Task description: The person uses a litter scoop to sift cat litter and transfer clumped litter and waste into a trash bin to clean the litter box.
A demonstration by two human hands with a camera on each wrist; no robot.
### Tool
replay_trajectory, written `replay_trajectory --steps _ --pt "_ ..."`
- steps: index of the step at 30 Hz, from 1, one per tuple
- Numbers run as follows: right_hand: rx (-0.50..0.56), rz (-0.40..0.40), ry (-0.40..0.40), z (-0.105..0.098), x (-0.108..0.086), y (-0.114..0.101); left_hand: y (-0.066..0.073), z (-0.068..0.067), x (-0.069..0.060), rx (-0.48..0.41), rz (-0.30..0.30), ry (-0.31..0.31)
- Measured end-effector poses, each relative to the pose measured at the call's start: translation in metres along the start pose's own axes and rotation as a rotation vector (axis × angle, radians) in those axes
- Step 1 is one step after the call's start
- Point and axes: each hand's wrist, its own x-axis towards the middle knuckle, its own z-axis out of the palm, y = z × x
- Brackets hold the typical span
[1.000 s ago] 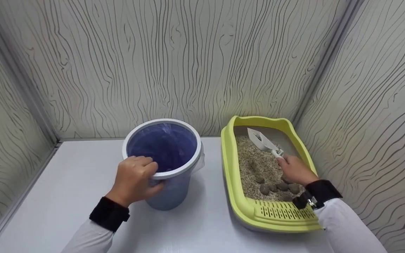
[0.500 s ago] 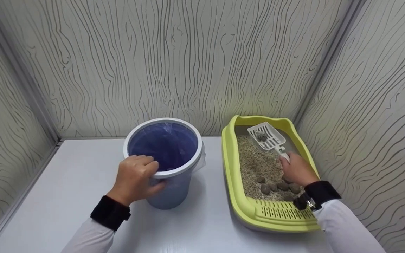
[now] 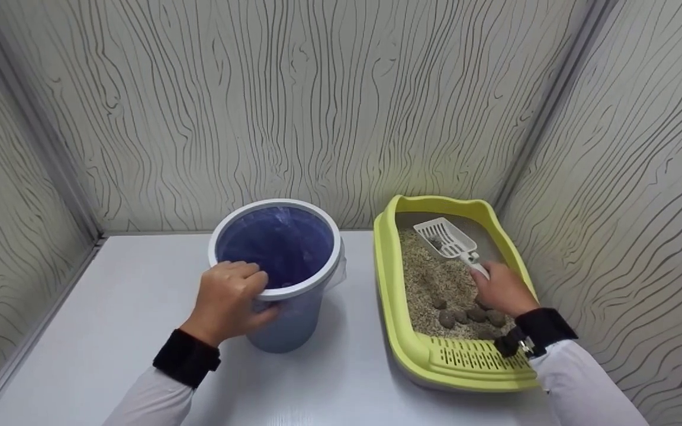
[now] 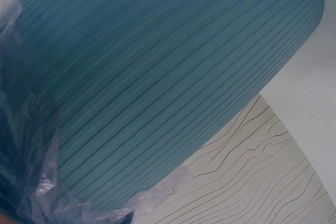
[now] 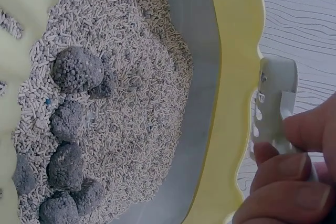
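Note:
My left hand grips the near left part of the white rim of a blue bin, fingers over the top and thumb outside. A clear plastic bag lines the bin and hangs over its edge in the left wrist view. My right hand holds a white slotted litter scoop by its handle, above the far part of a yellow litter box. One grey clump lies in the scoop. The right wrist view shows fingers curled round the handle; the left hand is almost wholly out of the left wrist view.
Tan litter fills much of the box, with several dark clumps near its front. A perforated ledge forms the near end. Patterned walls enclose the white tabletop behind and at both sides.
The scoop turned from nearly edge-on to showing its slotted face, then tilted slightly. The clump has shifted within it, toward the handle. My left hand and the bin stay almost still.

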Motion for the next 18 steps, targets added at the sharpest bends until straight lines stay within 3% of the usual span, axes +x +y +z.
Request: replay_trajectory --steps 11,18 --pt "-0.001 -0.021 -0.016 -0.013 -0.002 -0.005 0.0 0.001 0.001 0.002 -0.005 -0.005" --pt "-0.05 -0.055 0.021 -0.033 -0.005 -0.032 0.0 0.001 0.002 0.006 0.006 0.005"
